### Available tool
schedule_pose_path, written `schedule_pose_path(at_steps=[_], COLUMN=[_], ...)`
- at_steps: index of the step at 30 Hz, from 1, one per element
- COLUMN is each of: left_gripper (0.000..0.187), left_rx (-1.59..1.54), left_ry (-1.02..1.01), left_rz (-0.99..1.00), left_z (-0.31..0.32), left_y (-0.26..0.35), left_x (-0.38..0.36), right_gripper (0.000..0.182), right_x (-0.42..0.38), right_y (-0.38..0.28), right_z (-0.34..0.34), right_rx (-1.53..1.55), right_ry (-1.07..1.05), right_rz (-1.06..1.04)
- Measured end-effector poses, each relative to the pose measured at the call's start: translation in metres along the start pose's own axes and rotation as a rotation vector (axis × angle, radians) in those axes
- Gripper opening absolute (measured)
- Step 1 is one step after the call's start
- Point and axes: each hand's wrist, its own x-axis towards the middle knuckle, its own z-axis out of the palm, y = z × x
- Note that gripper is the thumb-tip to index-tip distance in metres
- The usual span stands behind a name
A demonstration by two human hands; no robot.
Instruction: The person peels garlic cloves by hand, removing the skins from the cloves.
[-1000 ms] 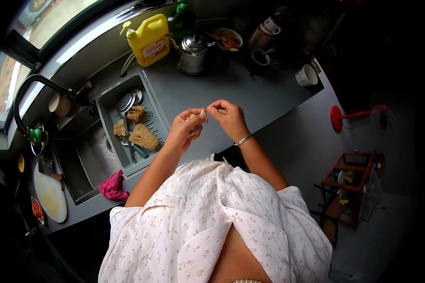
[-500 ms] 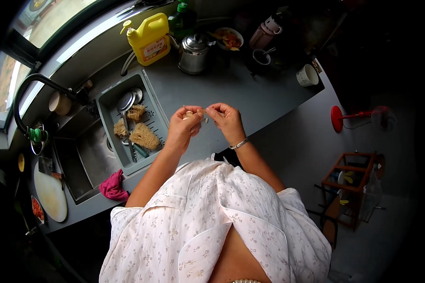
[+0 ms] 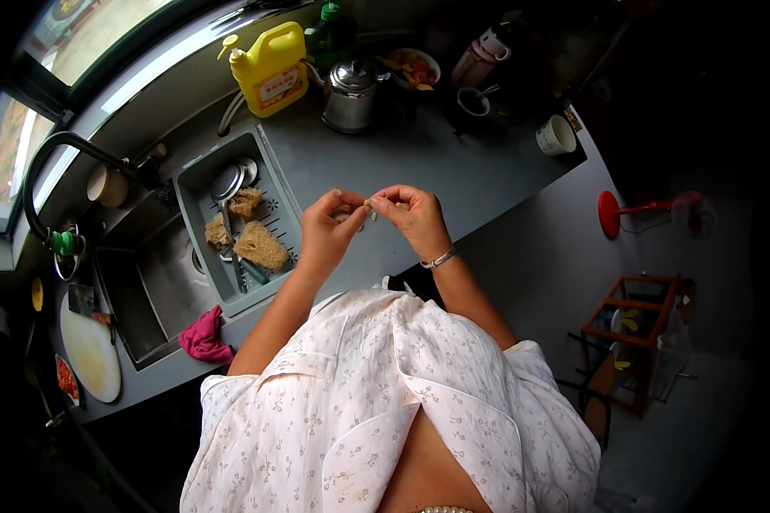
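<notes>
Over the grey counter [image 3: 453, 175], my left hand [image 3: 327, 229] and my right hand [image 3: 415, 215] meet at their fingertips. Between them they pinch a small pale piece, probably a garlic clove [image 3: 366, 204]. The left hand's fingers curl round most of it, so its shape is hard to make out. A silver bangle sits on my right wrist.
A grey drain tray [image 3: 199, 178] with scrubbers and a ladle spans the sink [image 3: 150, 291]. Behind stand a yellow jug [image 3: 271, 71], a steel kettle [image 3: 349, 96], a bowl of food [image 3: 412, 68] and a white cup [image 3: 556, 135]. A pink cloth [image 3: 204, 337] and a cutting board [image 3: 88, 354] lie at left.
Both hands have shifted slightly lower and closer over the counter. The fingers have kept working at the small pale piece; it stays pinched between them.
</notes>
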Motion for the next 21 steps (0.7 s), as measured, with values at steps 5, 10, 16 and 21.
schedule_pose_path(at_steps=[5, 10, 16, 21], left_gripper=[0.013, 0.013, 0.012, 0.013], left_rx=[0.27, 0.394, 0.135, -0.637], left_ry=[-0.011, -0.045, -0.003, -0.032], left_rz=[0.254, 0.274, 0.175, -0.319], left_z=[-0.001, 0.001, 0.003, -0.006], left_y=[0.007, 0.017, 0.005, 0.009], left_x=[-0.003, -0.006, -0.004, 0.003], right_gripper=[0.017, 0.014, 0.013, 0.012], right_x=[0.002, 0.003, 0.001, -0.002], right_y=[0.0, -0.004, 0.0, -0.008], right_z=[-0.006, -0.004, -0.001, 0.0], right_rx=[-0.114, -0.189, 0.058, 0.399], right_ry=[-0.037, -0.035, -0.021, -0.027], right_rz=[0.011, 0.028, 0.039, 0.203])
